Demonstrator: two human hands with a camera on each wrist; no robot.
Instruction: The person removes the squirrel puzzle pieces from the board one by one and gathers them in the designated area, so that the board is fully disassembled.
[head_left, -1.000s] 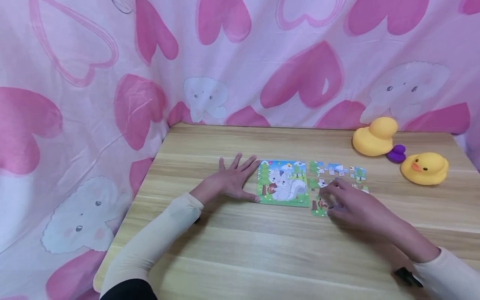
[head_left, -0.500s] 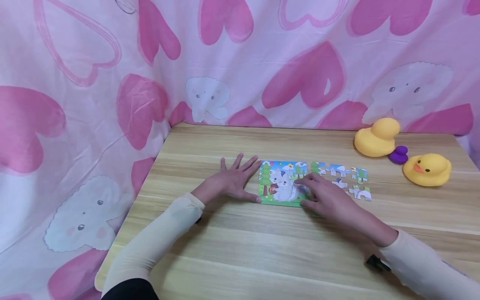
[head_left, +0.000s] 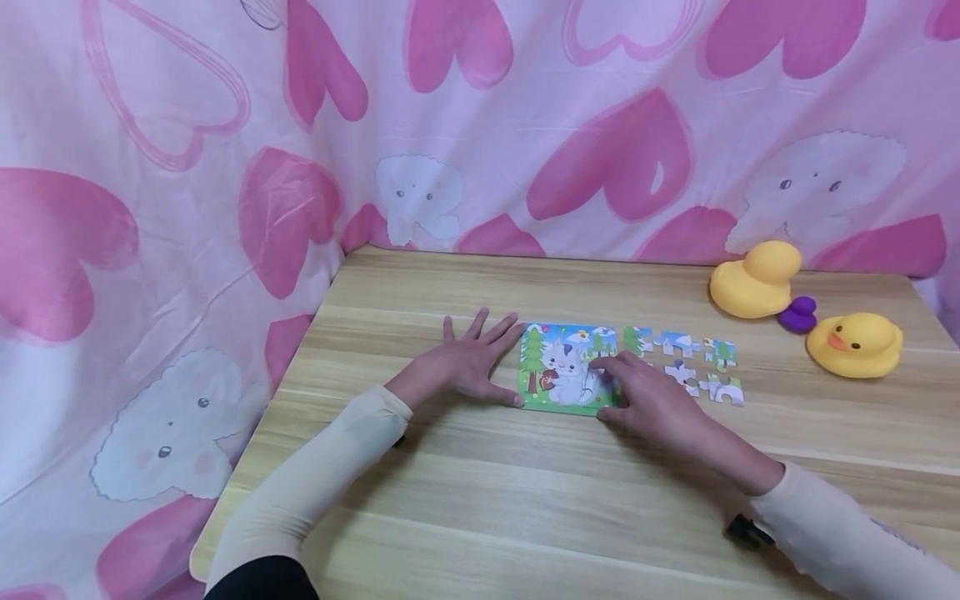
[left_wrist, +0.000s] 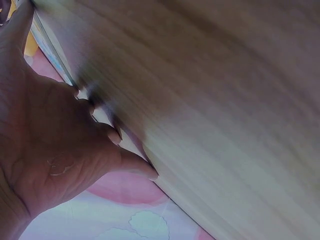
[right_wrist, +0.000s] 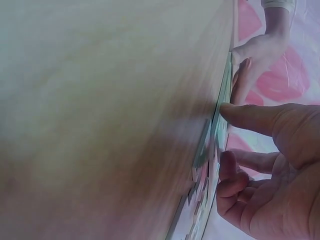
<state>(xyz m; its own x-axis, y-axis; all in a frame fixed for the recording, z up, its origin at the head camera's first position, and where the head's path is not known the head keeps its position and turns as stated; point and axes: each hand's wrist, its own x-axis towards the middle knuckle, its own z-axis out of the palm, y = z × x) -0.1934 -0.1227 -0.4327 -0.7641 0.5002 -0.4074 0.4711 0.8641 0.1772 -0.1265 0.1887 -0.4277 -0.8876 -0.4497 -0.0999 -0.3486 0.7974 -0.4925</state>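
Observation:
A squirrel picture card [head_left: 547, 400] lies flat on the wooden table. My left hand [head_left: 476, 362] is spread beside it, thumb at the lower left corner, a fingertip at the upper left. The right hand [head_left: 652, 400] reaches over the card's right side. Its index fingertip is on the squirrel's tail and its thumb rests at the lower right corner. In the right wrist view that thumb [right_wrist: 245, 116] touches the card's edge, while other fingers are curled. Loose jigsaw pieces [head_left: 678, 343] lie in rows right of the card, some hidden under the right hand.
Two yellow rubber ducks [head_left: 855, 346] and a small purple duck [head_left: 798, 315] stand at the back right. A pink heart-patterned curtain [head_left: 480, 125] hangs along the table's far and left sides. The wooden table [head_left: 480, 500] extends toward the person.
The right hand has moved left from the jigsaw pieces to the card's right side, uncovering some pieces. Over the last half second it has hardly moved. The left hand stays in place.

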